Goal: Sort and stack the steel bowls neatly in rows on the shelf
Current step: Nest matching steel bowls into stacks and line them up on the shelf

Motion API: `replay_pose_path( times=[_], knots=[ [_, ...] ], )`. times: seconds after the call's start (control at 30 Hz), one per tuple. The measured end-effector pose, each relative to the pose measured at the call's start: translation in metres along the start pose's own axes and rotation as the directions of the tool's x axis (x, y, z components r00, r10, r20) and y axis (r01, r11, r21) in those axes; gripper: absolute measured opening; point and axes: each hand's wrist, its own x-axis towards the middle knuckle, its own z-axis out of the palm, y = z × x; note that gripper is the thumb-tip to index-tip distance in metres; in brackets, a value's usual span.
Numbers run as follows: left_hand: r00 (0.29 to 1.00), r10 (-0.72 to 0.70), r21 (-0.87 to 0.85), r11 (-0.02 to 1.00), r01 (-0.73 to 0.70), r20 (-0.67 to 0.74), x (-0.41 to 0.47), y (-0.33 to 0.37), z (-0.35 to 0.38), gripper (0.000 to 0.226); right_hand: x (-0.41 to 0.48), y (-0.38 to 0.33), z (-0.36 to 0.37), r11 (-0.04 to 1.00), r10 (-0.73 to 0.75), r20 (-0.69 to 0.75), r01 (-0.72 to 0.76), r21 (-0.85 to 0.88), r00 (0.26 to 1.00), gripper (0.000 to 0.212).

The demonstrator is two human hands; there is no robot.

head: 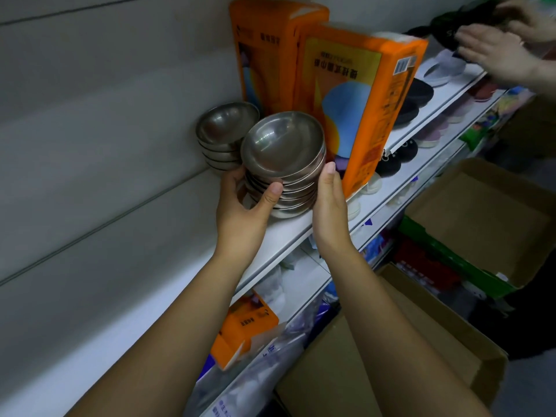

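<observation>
A stack of several steel bowls (284, 158) stands near the front edge of the white shelf (288, 233). My left hand (243, 206) grips its left side, thumb curled across the front rims. My right hand (329, 203) presses flat against the stack's right side with straight fingers. A second, shorter stack of steel bowls (224, 130) sits behind and to the left, against the white back wall; its lower part is hidden by the front stack.
Two tall orange boxes (358, 94) stand just right of the bowls. Dark and pale round items (415, 97) fill the shelf farther right, where another person's hands (499, 49) work. Open cardboard boxes (478, 218) sit on the floor. Lower shelves hold an orange pack (243, 329) and bags.
</observation>
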Motion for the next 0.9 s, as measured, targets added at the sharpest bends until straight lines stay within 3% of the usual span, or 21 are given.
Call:
replay_pose_path(
  times=[0.23, 0.4, 0.6, 0.9],
  knots=[
    [0.999, 0.010, 0.035, 0.999, -0.011, 0.051, -0.006, 0.000, -0.015, 0.060, -0.018, -0.003, -0.002, 0.998, 0.029, -0.026, -0.030, -0.058, 0.999, 0.043],
    [1.000, -0.017, 0.117, 0.993, 0.018, -0.003, -0.024, 0.000, -0.049, 0.053, -0.045, 0.006, 0.000, 0.988, 0.000, -0.119, -0.019, -0.154, 0.993, 0.041],
    [1.000, -0.026, 0.168, 0.985, 0.028, -0.014, -0.056, 0.002, -0.103, 0.039, -0.088, 0.002, 0.016, 0.992, -0.030, -0.145, 0.012, -0.128, 0.989, 0.039],
    [0.980, -0.054, 0.211, 0.977, 0.013, 0.191, -0.056, 0.033, -0.117, 0.046, -0.079, -0.048, 0.017, 0.989, -0.084, -0.197, 0.057, -0.140, 0.977, 0.046]
  ],
)
